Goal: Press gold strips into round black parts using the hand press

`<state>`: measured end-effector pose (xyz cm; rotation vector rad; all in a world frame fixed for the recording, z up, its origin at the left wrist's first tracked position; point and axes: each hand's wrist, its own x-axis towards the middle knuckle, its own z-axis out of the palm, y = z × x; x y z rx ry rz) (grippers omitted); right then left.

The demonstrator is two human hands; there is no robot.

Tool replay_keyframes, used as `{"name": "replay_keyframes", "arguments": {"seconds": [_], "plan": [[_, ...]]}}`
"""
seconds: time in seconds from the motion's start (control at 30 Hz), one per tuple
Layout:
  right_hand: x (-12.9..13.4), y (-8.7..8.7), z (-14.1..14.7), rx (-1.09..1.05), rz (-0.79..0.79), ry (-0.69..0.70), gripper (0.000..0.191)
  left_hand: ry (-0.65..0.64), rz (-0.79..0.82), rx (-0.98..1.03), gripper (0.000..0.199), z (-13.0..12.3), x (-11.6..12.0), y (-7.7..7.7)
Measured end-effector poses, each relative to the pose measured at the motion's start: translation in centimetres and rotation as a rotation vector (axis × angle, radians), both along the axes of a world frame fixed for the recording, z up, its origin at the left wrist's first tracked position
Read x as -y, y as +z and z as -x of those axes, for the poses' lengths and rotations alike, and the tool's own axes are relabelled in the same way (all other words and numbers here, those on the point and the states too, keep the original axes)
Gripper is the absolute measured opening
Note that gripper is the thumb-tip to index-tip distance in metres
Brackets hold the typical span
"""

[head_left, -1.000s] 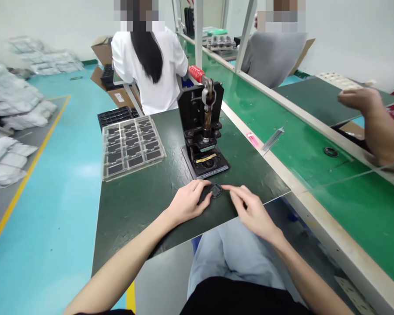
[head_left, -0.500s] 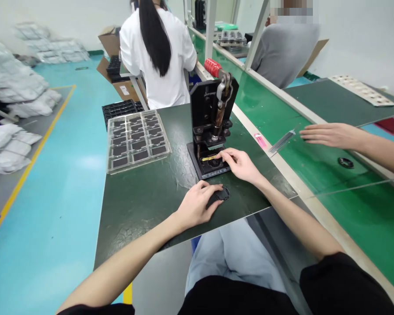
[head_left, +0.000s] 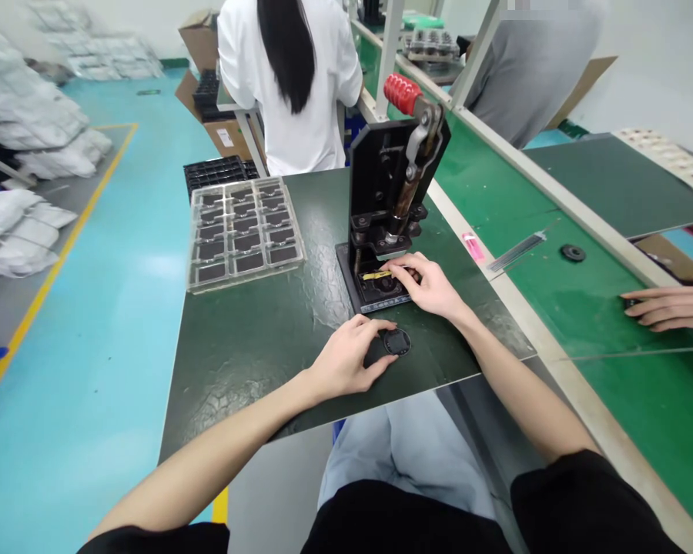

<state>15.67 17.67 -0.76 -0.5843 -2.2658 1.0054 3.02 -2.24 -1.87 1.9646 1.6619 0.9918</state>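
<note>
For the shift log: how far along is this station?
Looks done: a round black part lies on the mat by the left hand, though I can't tell if it's been pressed. In hand: the right hand is at the base of the press. Left: the clear tray holds full rows of black parts.
</note>
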Motion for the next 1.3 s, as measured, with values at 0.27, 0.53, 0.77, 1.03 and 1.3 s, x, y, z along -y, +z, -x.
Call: {"name": "replay_keyframes", "arguments": {"seconds": [0.27, 0.53, 0.77, 1.03, 1.3], "plan": [[-0.3, 0.2, -0.3, 0.028, 0.050, -0.004, 0.041, -0.013, 0.009, -0.013, 0.036, 0.1, 0.0, -0.1], [0.7, 0.0, 0.5, -0.033, 0.010, -0.103, 0.030, -0.006, 0.007, -0.017, 0.035, 0.0, 0.0, -0.1], [1.1, 0.0, 0.8, -0.028, -0.034, -0.105, 0.025, 0.009, -0.009, -0.010, 0.033, 0.0, 0.0, -0.3], [1.2, -0.3, 0.9, -0.039, -0.066, -0.102, 0.029, 0.030, -0.001, -0.028, 0.033, 0.0, -0.2, -0.3], [3.0, 0.7, -1.1, -0.212, -0.022, -0.326, 0.041, 0.097, 0.001, -0.083, 0.041, -0.4, -0.4, -0.4]]}}
